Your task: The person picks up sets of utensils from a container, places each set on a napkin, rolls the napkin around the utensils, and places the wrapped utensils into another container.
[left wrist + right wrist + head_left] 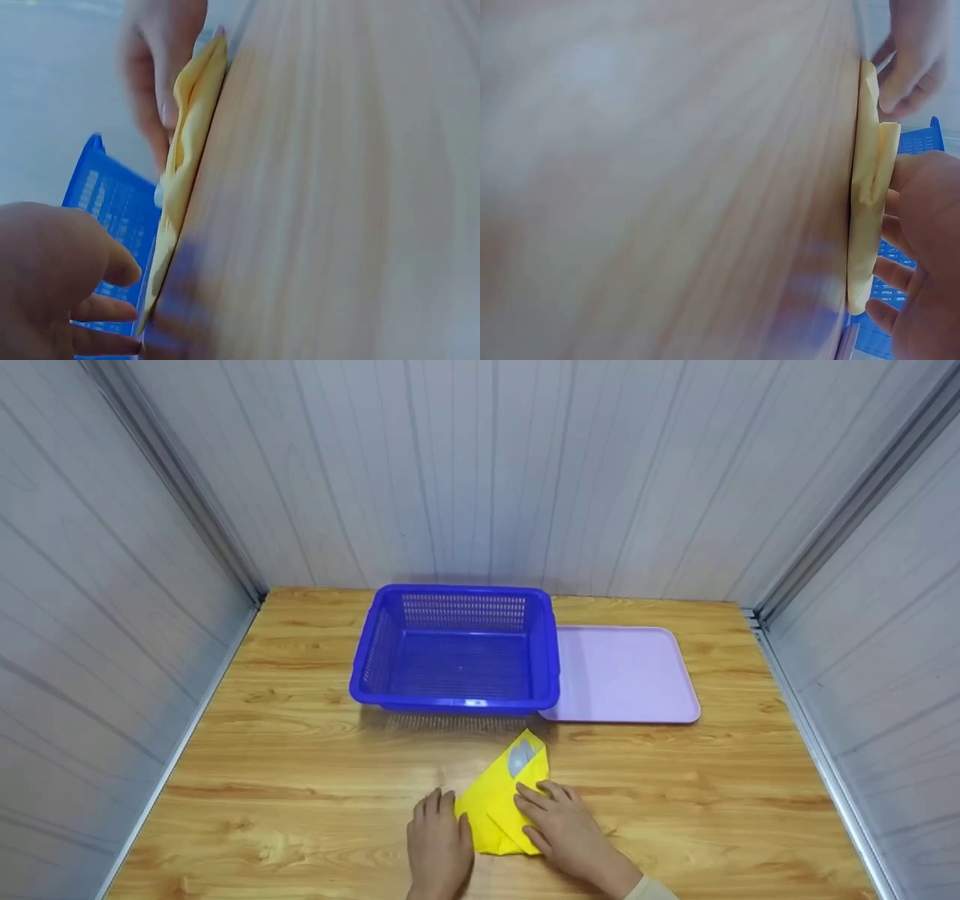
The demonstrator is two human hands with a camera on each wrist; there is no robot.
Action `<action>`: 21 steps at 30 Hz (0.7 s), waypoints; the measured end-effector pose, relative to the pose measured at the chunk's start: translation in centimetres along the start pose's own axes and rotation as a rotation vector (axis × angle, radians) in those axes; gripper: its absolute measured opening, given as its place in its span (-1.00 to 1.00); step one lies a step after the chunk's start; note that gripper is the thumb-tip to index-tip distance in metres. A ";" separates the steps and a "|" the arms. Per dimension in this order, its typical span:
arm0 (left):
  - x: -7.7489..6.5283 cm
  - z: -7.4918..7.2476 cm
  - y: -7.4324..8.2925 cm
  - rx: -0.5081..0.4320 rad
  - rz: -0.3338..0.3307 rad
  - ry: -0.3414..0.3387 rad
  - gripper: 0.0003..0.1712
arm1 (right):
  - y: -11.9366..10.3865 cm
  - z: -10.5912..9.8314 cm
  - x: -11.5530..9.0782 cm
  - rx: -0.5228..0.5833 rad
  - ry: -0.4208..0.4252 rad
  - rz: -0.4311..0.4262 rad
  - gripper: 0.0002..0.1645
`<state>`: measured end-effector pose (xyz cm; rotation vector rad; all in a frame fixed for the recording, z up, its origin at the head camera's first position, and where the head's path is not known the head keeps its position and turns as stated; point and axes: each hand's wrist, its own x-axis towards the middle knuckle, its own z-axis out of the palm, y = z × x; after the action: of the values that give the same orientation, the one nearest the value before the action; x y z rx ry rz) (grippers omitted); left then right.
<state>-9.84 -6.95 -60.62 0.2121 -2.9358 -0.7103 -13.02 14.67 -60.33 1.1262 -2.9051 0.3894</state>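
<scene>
Below the centre of the frame, flat on the wood-grain surface [285, 750], a yellow cloth [491, 806] folded to a slanting packet, narrow tip up and to the right, broad edge down toward the lower border. Tucked in the opening near that tip, with the rounded end showing, a grey spoon-like piece [518, 760]; its remainder hidden by the fold. Against the cloth's left edge, the left hand [439, 840], fingers extended side by side, thumb at the yellow margin, gripping nothing. Across the right edge, the right hand [562, 825], fingers spread and resting on the folded layer without curling round it; behind it, a light sleeve [651, 889] cut off by the lower border.

Just above the cloth's tip, a narrow strip of wood, then the front rim of a blue basket [442, 703], upright, with slotted sides. At its right, a pink tray [622, 675], left edge hidden by the basket; cannot tell whether touching. Wide stretches of wood from the left hand out to the left panel [97, 607], and from the right hand out to the right panel [892, 645], both bordered by metal strips along the surface's sides. Close behind basket and tray, the pale grooved back wall [487, 472], with only a thin band of wood between.
</scene>
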 end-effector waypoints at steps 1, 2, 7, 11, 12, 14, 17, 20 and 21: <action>0.0 -0.2 -0.1 -0.008 -0.026 -0.006 -0.55 | 0.0 0.0 -0.1 0.003 -0.003 0.002 -0.47; 0.1 -0.3 -0.1 -0.017 -0.050 -0.018 -0.54 | -0.1 0.1 -0.1 0.006 -0.005 0.003 -0.47; 0.7 -0.9 0.4 -0.114 -0.140 -0.095 -0.51 | 0.0 0.1 -0.1 0.000 -0.004 0.017 -0.47; 1.2 -1.5 0.3 -0.232 -0.197 -0.163 -0.62 | 0.1 0.0 0.1 -0.011 -0.010 0.021 -0.47; 1.3 -1.7 0.2 -0.257 -0.208 -0.183 -0.67 | 0.1 0.0 0.1 -0.014 -0.014 0.020 -0.47; 1.4 -2.1 0.0 -0.305 -0.226 -0.217 -0.78 | 0.1 0.0 0.2 -0.017 -0.019 0.017 -0.47; 1.3 -2.4 -0.1 -0.368 -0.238 -0.243 -0.83 | 0.0 0.1 0.2 -0.014 -0.030 0.014 -0.47; 1.1 -2.4 0.1 -0.456 -0.237 -0.247 -0.62 | 0.1 0.2 0.1 -0.009 -0.033 0.014 -0.47; 1.1 -2.3 0.2 -0.486 -0.235 -0.240 -0.52 | 0.1 0.2 0.1 -0.006 -0.027 0.013 -0.47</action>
<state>-10.62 -7.99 -58.42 0.4532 -2.8586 -1.5493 -13.18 14.60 -60.57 1.1214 -2.9362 0.3678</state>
